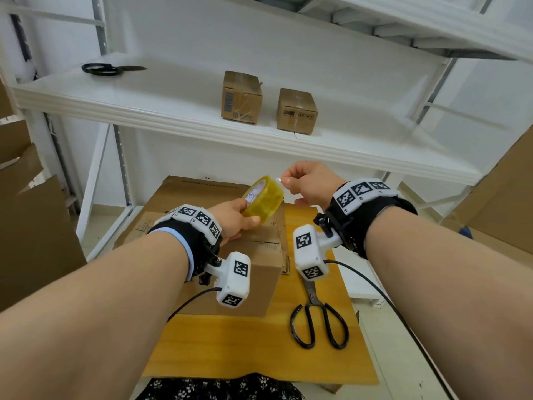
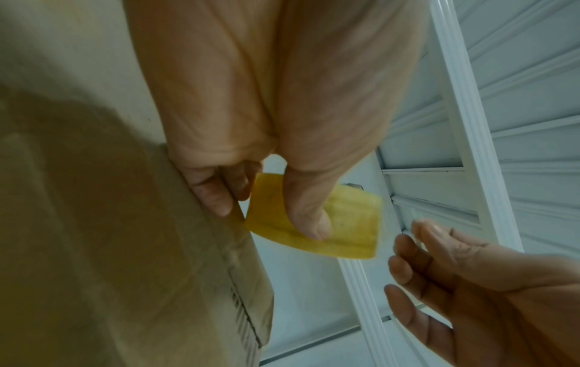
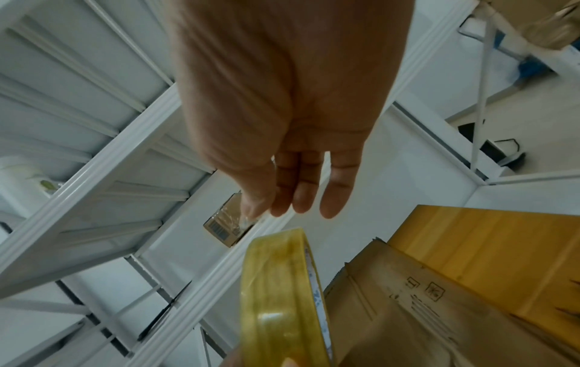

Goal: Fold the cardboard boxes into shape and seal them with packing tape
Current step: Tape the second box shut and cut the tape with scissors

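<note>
The left hand [image 1: 235,219] curled its fingers round the tape [image 1: 264,199] above the box [image 1: 245,272] on the desk [image 1: 253,347], while the right hand [image 1: 310,183] pinched the tape's loose end.

Both forearms are bare. Each wrist wears a black strap [image 1: 375,215] topped by a white band of black-and-white square markers [image 1: 362,190]. A white camera block [image 1: 310,252] with similar markers hangs from each on a black bracket, trailing a thin black cable [image 1: 372,284]. A light-blue cuff edge [image 1: 184,246] shows at the left strap. Near the bottom, black fabric with small white flowers [image 1: 219,389].
</note>
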{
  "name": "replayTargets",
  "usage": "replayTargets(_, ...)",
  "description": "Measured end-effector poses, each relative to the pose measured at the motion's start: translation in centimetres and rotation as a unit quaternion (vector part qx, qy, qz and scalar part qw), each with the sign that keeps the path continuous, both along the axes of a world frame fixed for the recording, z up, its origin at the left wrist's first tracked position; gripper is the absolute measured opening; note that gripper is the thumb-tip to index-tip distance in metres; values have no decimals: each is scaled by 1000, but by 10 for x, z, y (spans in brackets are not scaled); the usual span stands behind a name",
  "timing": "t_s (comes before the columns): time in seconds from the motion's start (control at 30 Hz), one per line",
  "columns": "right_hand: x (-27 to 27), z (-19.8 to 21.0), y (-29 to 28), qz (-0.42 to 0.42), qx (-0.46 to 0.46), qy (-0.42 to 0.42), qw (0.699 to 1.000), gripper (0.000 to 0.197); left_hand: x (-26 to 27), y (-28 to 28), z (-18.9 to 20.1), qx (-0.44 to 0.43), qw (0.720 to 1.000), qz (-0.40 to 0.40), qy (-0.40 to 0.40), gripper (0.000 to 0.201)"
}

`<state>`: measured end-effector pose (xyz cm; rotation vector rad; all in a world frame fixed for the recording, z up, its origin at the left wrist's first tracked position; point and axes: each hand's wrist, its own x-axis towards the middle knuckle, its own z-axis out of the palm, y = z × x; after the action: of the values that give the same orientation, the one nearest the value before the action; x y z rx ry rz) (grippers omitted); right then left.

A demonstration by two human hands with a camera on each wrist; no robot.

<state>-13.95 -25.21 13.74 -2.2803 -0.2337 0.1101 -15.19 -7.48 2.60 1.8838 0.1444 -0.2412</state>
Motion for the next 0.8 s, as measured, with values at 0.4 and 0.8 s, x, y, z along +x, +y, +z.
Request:
replayTargets(0.4, 1, -2, 15, -43, -60, 5, 997, 16, 1, 4, -4, -21, 999, -29, -8, 51)
replayTargets(0.8, 3, -3, -7, 10, 52, 56, 997, 12, 0, -2, -1, -60, 998, 7, -4, 45)
